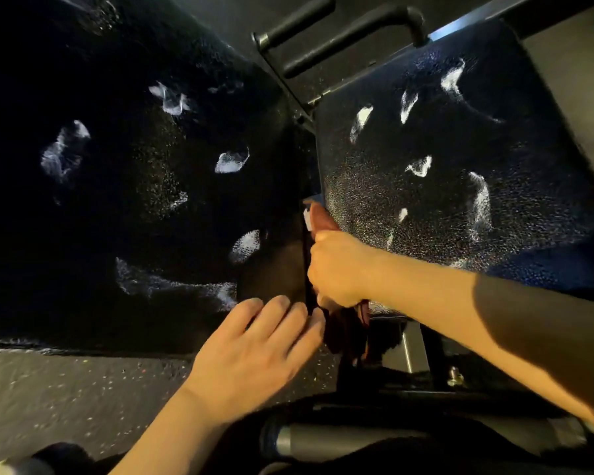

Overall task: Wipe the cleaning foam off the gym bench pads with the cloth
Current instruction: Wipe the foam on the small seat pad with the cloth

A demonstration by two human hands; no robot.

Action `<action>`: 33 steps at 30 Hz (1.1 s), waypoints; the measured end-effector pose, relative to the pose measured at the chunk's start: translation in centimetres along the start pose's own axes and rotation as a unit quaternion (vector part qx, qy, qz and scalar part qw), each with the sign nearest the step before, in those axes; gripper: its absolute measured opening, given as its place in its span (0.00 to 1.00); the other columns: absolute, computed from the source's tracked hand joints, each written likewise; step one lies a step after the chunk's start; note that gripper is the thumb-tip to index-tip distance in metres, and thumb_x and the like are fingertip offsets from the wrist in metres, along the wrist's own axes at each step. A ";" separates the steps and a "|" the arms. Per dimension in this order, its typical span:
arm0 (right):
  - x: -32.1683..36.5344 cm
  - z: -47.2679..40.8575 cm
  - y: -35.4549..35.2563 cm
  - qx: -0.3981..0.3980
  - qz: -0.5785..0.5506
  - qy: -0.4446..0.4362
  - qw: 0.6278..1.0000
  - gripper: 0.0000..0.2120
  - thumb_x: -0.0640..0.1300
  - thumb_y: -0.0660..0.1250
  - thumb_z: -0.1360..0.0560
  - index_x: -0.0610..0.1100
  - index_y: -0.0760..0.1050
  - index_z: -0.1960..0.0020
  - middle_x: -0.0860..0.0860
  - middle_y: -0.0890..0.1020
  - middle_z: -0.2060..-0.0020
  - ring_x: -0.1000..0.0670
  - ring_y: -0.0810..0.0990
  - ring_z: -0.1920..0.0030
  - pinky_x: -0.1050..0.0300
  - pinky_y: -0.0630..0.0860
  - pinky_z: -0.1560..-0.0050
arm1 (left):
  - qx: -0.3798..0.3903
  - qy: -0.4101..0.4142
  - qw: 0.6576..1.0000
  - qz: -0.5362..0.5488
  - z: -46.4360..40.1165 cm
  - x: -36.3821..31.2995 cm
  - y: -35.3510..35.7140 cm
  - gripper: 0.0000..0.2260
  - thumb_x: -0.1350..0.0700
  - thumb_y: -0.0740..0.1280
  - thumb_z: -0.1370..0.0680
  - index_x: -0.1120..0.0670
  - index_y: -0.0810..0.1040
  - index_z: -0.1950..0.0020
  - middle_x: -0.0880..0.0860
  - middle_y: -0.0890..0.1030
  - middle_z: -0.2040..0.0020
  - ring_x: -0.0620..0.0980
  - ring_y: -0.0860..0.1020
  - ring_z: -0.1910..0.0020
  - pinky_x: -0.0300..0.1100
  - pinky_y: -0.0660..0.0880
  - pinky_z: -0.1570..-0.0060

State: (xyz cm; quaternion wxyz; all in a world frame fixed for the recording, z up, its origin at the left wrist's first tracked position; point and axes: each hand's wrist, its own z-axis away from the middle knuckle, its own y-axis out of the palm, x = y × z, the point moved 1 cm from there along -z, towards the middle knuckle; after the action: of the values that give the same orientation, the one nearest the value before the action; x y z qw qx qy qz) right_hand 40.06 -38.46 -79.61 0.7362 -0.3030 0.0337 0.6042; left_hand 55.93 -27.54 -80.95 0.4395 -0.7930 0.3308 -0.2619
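Head view shows two dark bench pads (pixel 134 200) with white foam (pixel 232 162) spots. Right hand (pixel 340 265) grips the dark red cloth (pixel 343 327) in the gap between them. Left hand (pixel 251 358) lies flat, fingers straight.

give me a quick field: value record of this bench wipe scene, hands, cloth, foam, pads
left hand: open, fingers straight, at the edge of the left pad
right hand: grips the cloth in the gap between the pads
cloth: reddish, bunched, sticks out above and below the fist
left pad: black, white foam patches unwiped
right pad: dark blue, foam streaks unwiped
floor: speckled grey
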 end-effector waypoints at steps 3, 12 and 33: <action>-4.3 -0.9 -0.6 -0.049 -0.063 0.026 0.996 0.18 0.52 0.52 0.21 0.46 0.80 0.49 0.49 0.82 0.49 0.48 0.77 0.46 0.50 0.62 0.36 | 0.028 0.012 0.999 -0.023 0.2 -0.1 0.6 0.14 0.62 0.54 0.20 0.59 0.74 0.39 0.54 0.82 0.51 0.56 0.72 0.47 0.46 0.64 0.53; -11.5 -4.8 -1.2 -0.059 -0.028 0.119 0.991 0.19 0.50 0.50 0.20 0.46 0.78 0.43 0.48 0.80 0.45 0.46 0.75 0.42 0.53 0.61 0.43 | 0.052 -0.024 0.997 -0.043 0.4 -0.4 2.1 0.13 0.52 0.70 0.27 0.55 0.83 0.45 0.57 0.74 0.44 0.57 0.72 0.44 0.45 0.64 0.52; 0.9 2.1 3.6 -0.266 -0.228 0.060 0.935 0.14 0.51 0.60 0.26 0.48 0.81 0.63 0.52 0.80 0.65 0.47 0.77 0.55 0.49 0.70 0.42 | -0.036 -0.062 0.996 0.046 -1.6 -1.6 1.7 0.13 0.60 0.56 0.21 0.56 0.80 0.46 0.54 0.83 0.51 0.55 0.72 0.46 0.47 0.65 0.51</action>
State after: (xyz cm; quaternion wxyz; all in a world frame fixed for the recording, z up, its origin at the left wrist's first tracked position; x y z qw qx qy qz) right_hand 36.34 -36.36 -79.70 0.7432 -0.5232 -0.1539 0.3876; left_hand 53.25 -27.82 -81.90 0.4420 -0.8068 0.3484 -0.1795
